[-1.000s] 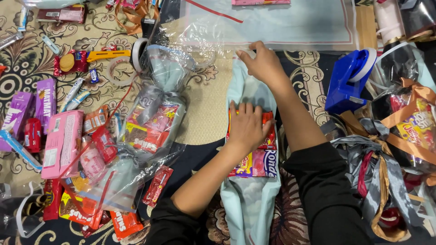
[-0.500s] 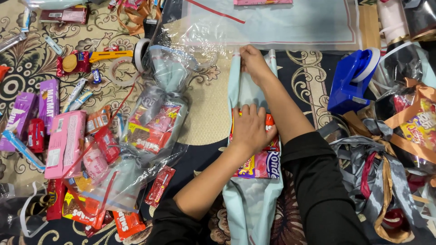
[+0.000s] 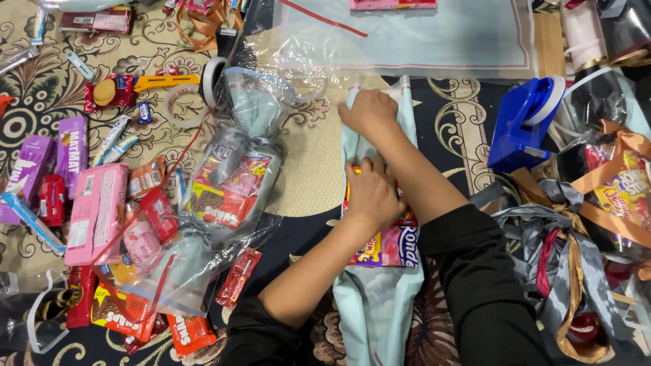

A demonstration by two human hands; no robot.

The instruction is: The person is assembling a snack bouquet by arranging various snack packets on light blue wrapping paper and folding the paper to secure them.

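Observation:
A long parcel of pale blue paper [image 3: 376, 312] under clear wrap lies in front of me, with colourful snack packets [image 3: 393, 245] showing in its middle. My left hand [image 3: 371, 191] presses flat on the packets, fingers spread. My right hand [image 3: 369, 112] pinches the paper together at the parcel's far end. A finished parcel of snacks [image 3: 234, 179] in clear wrap, tied with grey ribbon, lies to the left.
Loose snack packets, a pink box [image 3: 95, 210] and purple bars [image 3: 71, 146] are scattered at left. Tape rolls [image 3: 196, 91] sit beyond them. A blue tape dispenser [image 3: 525, 122] stands at right, with ribbons and wrapped parcels [image 3: 597, 217] beside it. A clear plastic sheet [image 3: 407, 41] lies ahead.
My left hand has slid up the parcel toward its far end. My right hand stayed at the far end, gathering the paper tighter.

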